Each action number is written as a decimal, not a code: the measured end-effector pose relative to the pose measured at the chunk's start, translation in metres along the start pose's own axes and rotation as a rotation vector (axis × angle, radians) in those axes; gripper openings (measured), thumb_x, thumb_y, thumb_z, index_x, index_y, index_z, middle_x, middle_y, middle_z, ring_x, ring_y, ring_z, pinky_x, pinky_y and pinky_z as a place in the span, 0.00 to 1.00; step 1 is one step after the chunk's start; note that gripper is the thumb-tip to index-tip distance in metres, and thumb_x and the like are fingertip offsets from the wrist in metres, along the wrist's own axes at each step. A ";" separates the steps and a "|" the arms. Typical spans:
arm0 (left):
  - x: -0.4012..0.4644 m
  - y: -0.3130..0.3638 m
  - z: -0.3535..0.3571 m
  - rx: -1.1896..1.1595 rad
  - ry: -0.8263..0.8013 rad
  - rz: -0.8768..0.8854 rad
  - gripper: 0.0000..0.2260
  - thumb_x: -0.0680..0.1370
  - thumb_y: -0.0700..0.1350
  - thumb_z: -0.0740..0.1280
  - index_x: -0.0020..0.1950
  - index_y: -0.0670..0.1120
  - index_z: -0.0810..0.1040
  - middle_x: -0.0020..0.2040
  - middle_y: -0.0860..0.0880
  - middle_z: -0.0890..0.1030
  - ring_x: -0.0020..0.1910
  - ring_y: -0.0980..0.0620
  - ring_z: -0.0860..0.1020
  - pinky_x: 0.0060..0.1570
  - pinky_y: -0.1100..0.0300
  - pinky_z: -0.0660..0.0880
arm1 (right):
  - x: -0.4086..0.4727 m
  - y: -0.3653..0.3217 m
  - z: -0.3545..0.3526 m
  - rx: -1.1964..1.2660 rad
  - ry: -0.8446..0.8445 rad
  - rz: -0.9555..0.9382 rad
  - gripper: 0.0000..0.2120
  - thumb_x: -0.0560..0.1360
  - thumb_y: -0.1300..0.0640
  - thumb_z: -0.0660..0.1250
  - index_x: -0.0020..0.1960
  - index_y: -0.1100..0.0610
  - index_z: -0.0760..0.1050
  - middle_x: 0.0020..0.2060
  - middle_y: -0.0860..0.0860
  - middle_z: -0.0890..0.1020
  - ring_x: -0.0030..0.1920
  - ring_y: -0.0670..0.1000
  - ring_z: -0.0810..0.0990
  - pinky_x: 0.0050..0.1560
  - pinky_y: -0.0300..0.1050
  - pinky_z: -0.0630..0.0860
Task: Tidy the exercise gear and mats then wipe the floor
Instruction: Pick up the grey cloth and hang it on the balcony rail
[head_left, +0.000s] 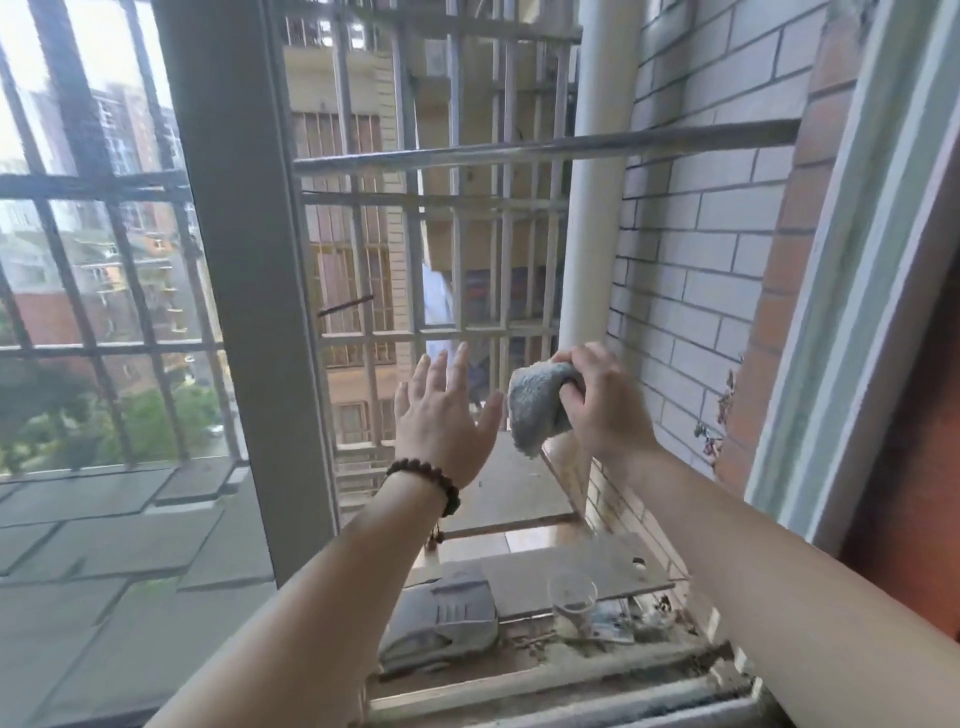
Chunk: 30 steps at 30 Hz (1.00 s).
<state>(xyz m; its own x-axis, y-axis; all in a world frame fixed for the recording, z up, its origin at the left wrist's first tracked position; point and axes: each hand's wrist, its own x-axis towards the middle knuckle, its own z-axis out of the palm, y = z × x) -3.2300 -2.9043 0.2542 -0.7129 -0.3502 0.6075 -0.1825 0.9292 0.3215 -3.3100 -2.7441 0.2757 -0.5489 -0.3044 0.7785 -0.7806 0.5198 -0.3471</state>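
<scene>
Both my arms reach out through an open window over a caged ledge. My right hand (602, 402) grips a bunched grey-blue cloth (537, 410), which hangs down from my fingers in the air beside the white pipe. My left hand (444, 421) is held up just left of the cloth, fingers spread and palm facing away, touching nothing. A dark bead bracelet (426, 480) circles my left wrist.
Metal security bars (457, 218) enclose the ledge. A white drainpipe (592, 208) runs down the tiled wall on the right. Below lie flat tiles (566, 574), a grey plastic object (441, 621), a clear plastic cup (571, 597) and debris. A window frame post (244, 260) stands left.
</scene>
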 end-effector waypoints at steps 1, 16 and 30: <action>0.007 0.001 0.002 -0.007 0.010 0.006 0.31 0.79 0.63 0.50 0.79 0.51 0.49 0.79 0.49 0.55 0.78 0.49 0.51 0.76 0.46 0.49 | 0.007 0.002 -0.001 -0.010 0.007 -0.015 0.12 0.73 0.67 0.62 0.53 0.58 0.77 0.50 0.52 0.76 0.51 0.50 0.74 0.53 0.38 0.69; 0.063 0.046 0.009 -0.874 -0.085 -0.165 0.06 0.73 0.46 0.73 0.46 0.45 0.80 0.43 0.48 0.83 0.45 0.52 0.82 0.48 0.58 0.80 | 0.055 0.030 -0.025 0.186 0.096 -0.038 0.13 0.73 0.67 0.63 0.55 0.56 0.78 0.50 0.50 0.77 0.49 0.45 0.75 0.53 0.31 0.68; 0.113 0.067 -0.012 -0.798 -0.080 -0.181 0.06 0.74 0.47 0.73 0.45 0.44 0.81 0.40 0.51 0.80 0.39 0.57 0.78 0.35 0.68 0.76 | 0.072 0.054 -0.022 -0.004 -0.115 0.166 0.16 0.74 0.54 0.67 0.61 0.49 0.76 0.51 0.52 0.74 0.57 0.54 0.69 0.55 0.43 0.66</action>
<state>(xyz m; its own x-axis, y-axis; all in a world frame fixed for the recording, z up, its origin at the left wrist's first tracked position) -3.3150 -2.8832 0.3532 -0.7700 -0.4490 0.4533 0.2159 0.4852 0.8473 -3.3851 -2.7201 0.3246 -0.7007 -0.3031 0.6459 -0.6755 0.5732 -0.4638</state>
